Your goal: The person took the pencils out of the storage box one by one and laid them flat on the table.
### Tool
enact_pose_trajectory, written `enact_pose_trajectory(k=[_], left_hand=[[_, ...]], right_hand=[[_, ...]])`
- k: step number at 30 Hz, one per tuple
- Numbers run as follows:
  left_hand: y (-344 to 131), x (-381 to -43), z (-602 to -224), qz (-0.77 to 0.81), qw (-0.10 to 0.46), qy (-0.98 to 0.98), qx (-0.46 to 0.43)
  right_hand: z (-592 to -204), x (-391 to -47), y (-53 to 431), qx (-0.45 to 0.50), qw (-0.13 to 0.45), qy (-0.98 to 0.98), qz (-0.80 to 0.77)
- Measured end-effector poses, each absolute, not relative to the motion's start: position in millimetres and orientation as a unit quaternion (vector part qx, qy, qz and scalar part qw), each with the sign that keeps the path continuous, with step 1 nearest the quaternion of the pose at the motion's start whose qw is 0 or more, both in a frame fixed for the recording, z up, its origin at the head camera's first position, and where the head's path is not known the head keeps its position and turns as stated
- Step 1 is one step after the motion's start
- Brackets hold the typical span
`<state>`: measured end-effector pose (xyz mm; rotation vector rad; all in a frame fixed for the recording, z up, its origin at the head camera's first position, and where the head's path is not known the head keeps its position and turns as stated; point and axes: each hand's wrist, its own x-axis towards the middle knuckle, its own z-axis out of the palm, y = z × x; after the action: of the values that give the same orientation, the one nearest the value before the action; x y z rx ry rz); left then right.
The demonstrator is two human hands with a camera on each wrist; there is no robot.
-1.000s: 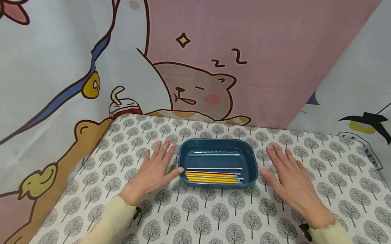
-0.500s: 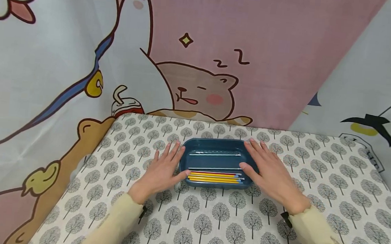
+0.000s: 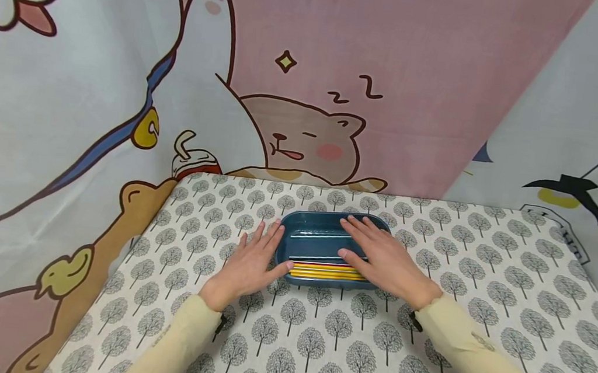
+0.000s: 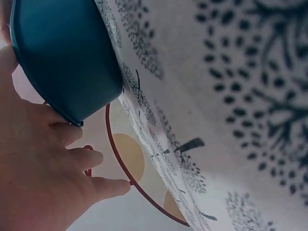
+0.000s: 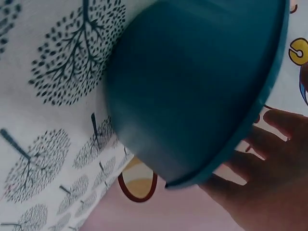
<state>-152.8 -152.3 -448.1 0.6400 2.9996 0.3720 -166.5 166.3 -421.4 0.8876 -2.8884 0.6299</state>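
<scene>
The blue tray [image 3: 307, 247] on the worktop [image 3: 324, 329] lies between 2 and 3 o'clock from the left hand [image 3: 250, 264] and toward 9 o'clock from the right hand [image 3: 385, 260], which hangs over its 3 o'clock end. Yellow pencils [image 3: 321, 271] lie along the tray's 6 o'clock side, their right ends hidden by the right hand. Whether the left thumb touches the rim is unclear. Both grips are apart, fingers extended, left toward 1 o'clock, right toward 10.

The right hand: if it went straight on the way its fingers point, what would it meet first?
Probably the blue tray's far rim, though the right hand may pass over it; height is unclear.
</scene>
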Motion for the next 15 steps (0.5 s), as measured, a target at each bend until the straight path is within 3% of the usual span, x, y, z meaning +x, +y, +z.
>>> enact_pose_trajectory(k=[9, 15], left_hand=[[-152.2, -153.9, -449.8, 0.135, 0.031, 0.968, 0.208], [-153.1, -154.7, -451.6, 0.14, 0.028, 0.967, 0.211]], right_hand=[[-429.3, -181.1, 150.2, 0.299, -0.04, -0.927, 0.223], [-432.9, -190.0, 142.5, 0.317, -0.052, -0.919, 0.229]])
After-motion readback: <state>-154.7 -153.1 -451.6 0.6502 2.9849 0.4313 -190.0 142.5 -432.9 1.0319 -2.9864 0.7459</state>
